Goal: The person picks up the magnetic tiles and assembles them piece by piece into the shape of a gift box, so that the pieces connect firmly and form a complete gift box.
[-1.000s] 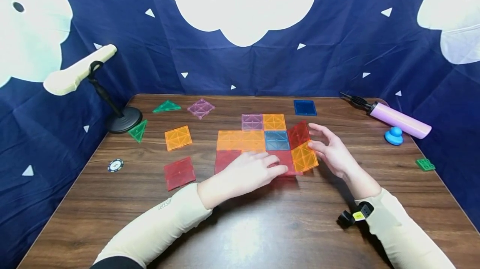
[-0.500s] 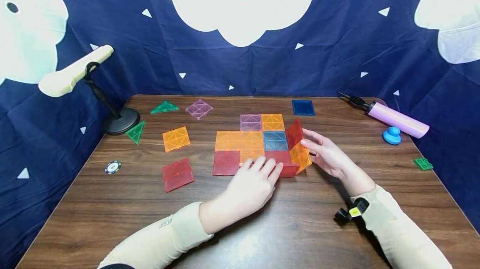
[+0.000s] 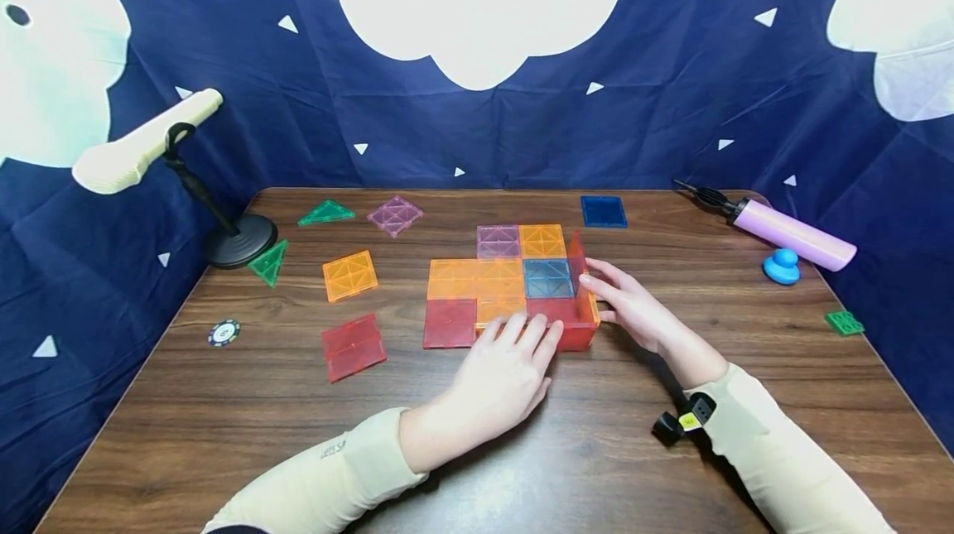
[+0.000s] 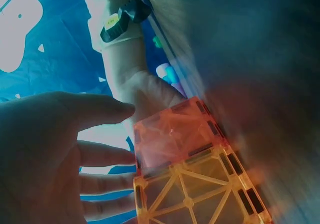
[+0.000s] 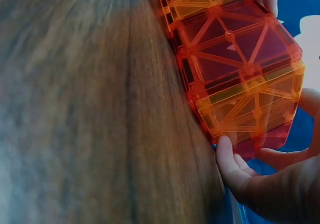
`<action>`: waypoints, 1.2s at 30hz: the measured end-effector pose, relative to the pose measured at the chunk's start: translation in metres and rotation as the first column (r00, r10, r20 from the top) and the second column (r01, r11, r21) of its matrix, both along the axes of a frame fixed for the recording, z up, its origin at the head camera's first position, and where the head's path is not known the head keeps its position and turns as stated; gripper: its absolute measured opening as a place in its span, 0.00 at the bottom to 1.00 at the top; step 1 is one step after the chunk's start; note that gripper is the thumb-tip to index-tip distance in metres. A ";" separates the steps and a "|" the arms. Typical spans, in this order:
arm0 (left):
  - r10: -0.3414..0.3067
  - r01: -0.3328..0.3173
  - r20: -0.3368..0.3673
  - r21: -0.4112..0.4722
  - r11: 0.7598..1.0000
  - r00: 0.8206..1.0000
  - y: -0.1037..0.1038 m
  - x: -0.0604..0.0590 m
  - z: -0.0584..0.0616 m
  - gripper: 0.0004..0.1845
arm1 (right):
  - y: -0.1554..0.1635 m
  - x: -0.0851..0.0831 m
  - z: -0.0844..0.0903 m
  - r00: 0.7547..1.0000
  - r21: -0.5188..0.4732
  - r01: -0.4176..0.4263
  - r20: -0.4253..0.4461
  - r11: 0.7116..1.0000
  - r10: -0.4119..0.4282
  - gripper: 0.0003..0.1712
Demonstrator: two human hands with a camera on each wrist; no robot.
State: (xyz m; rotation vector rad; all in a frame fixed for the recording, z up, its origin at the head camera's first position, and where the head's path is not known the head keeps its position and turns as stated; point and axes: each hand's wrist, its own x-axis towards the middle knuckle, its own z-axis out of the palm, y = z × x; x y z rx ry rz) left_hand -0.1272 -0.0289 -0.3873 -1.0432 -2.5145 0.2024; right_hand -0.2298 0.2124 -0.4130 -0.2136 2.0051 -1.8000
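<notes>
Left hand (image 3: 507, 368) nearest, fingers straight, pressing the front red tile (image 3: 574, 337) upright. Right hand (image 3: 633, 306) just beyond, flat fingers propping the standing red and orange side tiles (image 3: 577, 257). Tiles look light, stiff, slick plastic, likely magnetic; best taken by edges. Flat tile mat (image 3: 484, 277) lies past the left fingertips on the surface (image 3: 522, 451).

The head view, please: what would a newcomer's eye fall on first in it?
Probably the patch of bright translucent tiles lying flat at the middle of the wooden table, with two tiles raised on edge at its right side. The right hand holds those upright tiles from the right, and the left hand presses on the patch's near edge. Behind hangs a dark blue cloth with big white shapes.
</notes>
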 end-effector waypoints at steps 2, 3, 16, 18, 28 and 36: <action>0.000 -0.001 0.057 0.017 1.000 0.998 -0.003 0.000 0.002 0.34 | 0.001 0.001 0.000 1.000 -0.012 -0.012 0.008 1.000 0.012 0.39; -0.007 0.003 0.096 0.040 0.999 0.995 -0.005 -0.001 0.002 0.33 | 0.002 0.001 0.000 1.000 -0.017 -0.014 0.011 1.000 0.014 0.39; -0.196 -0.678 0.746 0.662 0.320 0.636 -0.094 -0.059 0.006 0.31 | 0.006 0.003 -0.001 0.999 -0.058 -0.027 0.021 0.998 0.028 0.38; -0.292 -0.783 0.804 0.583 0.216 0.518 -0.103 -0.066 0.000 0.32 | 0.007 0.004 0.000 0.999 -0.056 -0.030 0.021 0.998 0.031 0.38; -0.549 -0.896 0.748 0.444 -0.002 0.372 -0.111 -0.073 -0.011 0.31 | 0.008 0.003 0.000 0.999 -0.051 -0.035 0.022 0.998 0.036 0.37; -0.640 -0.895 0.667 0.439 -0.075 0.381 -0.116 -0.075 -0.009 0.29 | 0.009 0.003 -0.002 0.999 -0.055 -0.038 0.022 0.998 0.040 0.37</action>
